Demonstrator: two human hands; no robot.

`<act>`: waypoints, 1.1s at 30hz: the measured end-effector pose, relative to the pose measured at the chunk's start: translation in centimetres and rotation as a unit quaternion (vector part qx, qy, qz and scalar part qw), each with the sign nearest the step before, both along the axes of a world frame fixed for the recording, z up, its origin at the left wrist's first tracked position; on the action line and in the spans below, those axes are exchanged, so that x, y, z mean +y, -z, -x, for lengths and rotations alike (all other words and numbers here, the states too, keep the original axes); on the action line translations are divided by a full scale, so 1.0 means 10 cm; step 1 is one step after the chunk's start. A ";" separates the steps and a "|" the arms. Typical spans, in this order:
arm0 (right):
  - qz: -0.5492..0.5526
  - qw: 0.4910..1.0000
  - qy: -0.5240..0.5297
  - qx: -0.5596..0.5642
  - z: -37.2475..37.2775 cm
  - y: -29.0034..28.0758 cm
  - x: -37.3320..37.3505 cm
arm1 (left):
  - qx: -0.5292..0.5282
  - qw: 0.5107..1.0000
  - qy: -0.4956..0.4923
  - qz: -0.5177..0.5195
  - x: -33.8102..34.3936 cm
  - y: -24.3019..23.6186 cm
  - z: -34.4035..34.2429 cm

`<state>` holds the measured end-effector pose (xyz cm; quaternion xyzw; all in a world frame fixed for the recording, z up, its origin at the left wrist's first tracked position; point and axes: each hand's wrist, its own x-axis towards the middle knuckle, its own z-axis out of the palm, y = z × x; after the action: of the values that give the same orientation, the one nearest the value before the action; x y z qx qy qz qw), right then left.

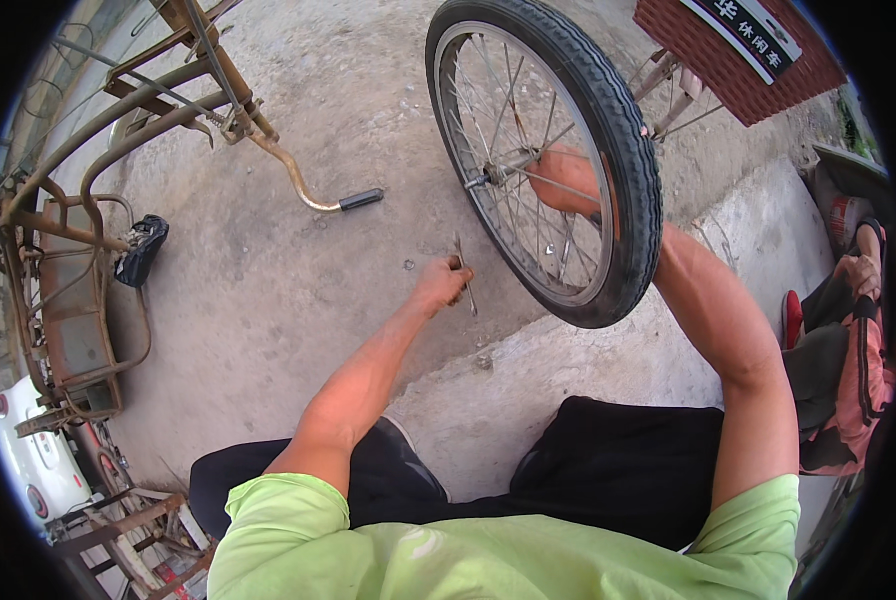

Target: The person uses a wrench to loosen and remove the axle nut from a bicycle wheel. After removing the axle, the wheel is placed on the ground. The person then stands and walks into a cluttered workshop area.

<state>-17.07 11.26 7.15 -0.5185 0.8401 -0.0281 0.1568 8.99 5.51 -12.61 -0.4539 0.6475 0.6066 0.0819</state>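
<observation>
My left hand [450, 282] grips a slim metal spanner [472, 302] over the concrete, left of and below a spoked wheel [631, 250] with a black tyre. My right arm reaches round the tyre's right side, and my right hand [566, 180] is behind the spokes, curled beside the axle hub [496, 172]; spokes partly hide its fingers and whatever they hold. A small metal piece [566, 250] shows on the ground through the spokes. A red-brown woven basket [723, 75] with a label sits behind the wheel.
A rusty tricycle frame [78, 330] with a curved handlebar [308, 185] stands left, near a white vehicle [43, 455] and metal scrap [128, 540]. A seated person [838, 370] is at the right edge. A raised concrete edge [728, 220] runs behind my right arm.
</observation>
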 end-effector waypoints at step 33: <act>0.111 0.581 -0.330 0.736 0.26 0.61 0.11 | 0.295 0.945 -0.128 -0.056 -1.32 -1.77 0.74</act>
<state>-19.68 12.38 1.10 -0.6167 0.4292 0.3236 -0.5752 1.57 -7.73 5.08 -0.3281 0.5440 0.7542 -0.1661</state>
